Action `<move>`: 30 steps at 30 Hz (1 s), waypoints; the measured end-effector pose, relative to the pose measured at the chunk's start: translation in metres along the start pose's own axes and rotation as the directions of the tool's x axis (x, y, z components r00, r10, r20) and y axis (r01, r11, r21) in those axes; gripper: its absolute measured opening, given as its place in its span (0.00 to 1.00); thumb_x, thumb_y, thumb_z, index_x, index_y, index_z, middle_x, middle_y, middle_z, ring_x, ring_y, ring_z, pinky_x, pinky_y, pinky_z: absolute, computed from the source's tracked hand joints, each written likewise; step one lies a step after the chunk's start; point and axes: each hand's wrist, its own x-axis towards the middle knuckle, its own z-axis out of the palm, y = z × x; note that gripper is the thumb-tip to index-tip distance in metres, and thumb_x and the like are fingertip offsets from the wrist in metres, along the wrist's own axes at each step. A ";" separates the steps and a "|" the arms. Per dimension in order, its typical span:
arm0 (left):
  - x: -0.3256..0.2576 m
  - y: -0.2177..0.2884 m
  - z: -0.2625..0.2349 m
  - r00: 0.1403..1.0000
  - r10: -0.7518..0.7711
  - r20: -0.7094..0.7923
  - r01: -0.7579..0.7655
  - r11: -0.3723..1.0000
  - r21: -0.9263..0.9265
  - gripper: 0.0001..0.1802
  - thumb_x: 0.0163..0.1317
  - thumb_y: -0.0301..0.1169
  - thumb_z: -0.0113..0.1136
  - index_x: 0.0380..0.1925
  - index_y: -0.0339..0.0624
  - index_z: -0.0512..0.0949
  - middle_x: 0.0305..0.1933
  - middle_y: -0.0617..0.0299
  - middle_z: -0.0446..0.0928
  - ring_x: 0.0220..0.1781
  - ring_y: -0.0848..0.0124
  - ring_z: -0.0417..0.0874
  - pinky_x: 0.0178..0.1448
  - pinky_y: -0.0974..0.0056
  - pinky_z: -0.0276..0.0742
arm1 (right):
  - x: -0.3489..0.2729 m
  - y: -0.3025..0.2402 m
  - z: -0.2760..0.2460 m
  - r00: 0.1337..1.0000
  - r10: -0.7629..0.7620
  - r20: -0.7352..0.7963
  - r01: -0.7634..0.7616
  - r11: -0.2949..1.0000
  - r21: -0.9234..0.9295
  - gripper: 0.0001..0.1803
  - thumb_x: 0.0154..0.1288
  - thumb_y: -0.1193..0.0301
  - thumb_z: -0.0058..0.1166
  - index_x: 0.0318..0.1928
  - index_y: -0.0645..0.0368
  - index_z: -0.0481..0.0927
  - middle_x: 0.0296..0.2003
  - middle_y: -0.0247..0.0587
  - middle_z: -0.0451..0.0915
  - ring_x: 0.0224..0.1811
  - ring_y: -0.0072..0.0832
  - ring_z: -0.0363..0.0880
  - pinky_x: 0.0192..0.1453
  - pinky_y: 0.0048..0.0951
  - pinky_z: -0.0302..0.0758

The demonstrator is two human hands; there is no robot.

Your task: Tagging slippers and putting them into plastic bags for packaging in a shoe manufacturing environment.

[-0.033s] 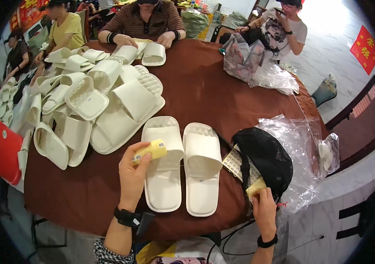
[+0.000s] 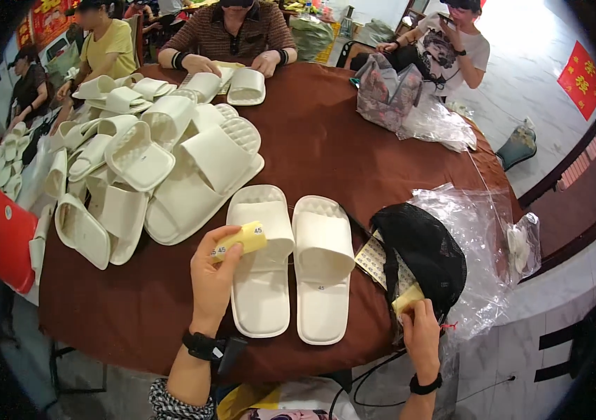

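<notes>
My left hand [image 2: 213,283] is closed on a curled yellow sticker strip [image 2: 247,239], held above the upper part of a white slipper [image 2: 260,304]. Beside that slipper lies its mate [image 2: 322,318], with a small printed label on its insole; both toes point away from me. My right hand [image 2: 422,334] pinches a small yellow paper piece [image 2: 407,298] at the near edge of a black mesh cap [image 2: 436,255]. Sheets of small printed stickers [image 2: 373,262] lie partly under and inside the cap.
A heap of white slippers [image 2: 140,157] covers the table's left side, near a red stool seat [image 2: 10,241]. Clear plastic bags [image 2: 480,280] lie at right, with a floral bag [image 2: 386,94] beyond. Across the brown tablecloth [image 2: 305,140], another person's hands rest by slippers.
</notes>
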 end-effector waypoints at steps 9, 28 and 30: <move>0.001 0.002 -0.001 0.999 -0.053 0.007 0.053 0.996 -0.069 0.14 0.70 0.26 0.60 0.55 0.39 0.79 0.49 0.63 0.83 0.45 0.78 0.82 0.51 0.71 0.78 | 0.004 0.007 0.001 0.999 0.048 0.022 -0.051 0.983 0.177 0.09 0.62 0.80 0.60 0.41 0.64 0.74 0.39 0.51 0.73 0.39 0.52 0.78 0.41 0.43 0.75; -0.007 0.011 -0.005 0.946 0.124 0.299 -0.112 0.992 -0.058 0.26 0.70 0.27 0.60 0.68 0.43 0.71 0.60 0.57 0.79 0.58 0.72 0.79 0.64 0.64 0.74 | 0.013 -0.072 -0.023 0.966 -0.160 -0.201 0.185 0.977 0.109 0.15 0.66 0.76 0.56 0.52 0.65 0.76 0.52 0.52 0.77 0.53 0.51 0.77 0.58 0.45 0.73; -0.007 0.010 -0.002 0.896 0.124 0.426 -0.122 0.992 -0.032 0.38 0.68 0.28 0.60 0.77 0.47 0.59 0.67 0.53 0.75 0.65 0.67 0.76 0.70 0.59 0.69 | 0.020 -0.085 -0.017 0.941 -0.321 -0.105 0.328 0.943 0.057 0.25 0.65 0.74 0.60 0.62 0.63 0.71 0.61 0.54 0.71 0.63 0.53 0.71 0.65 0.45 0.70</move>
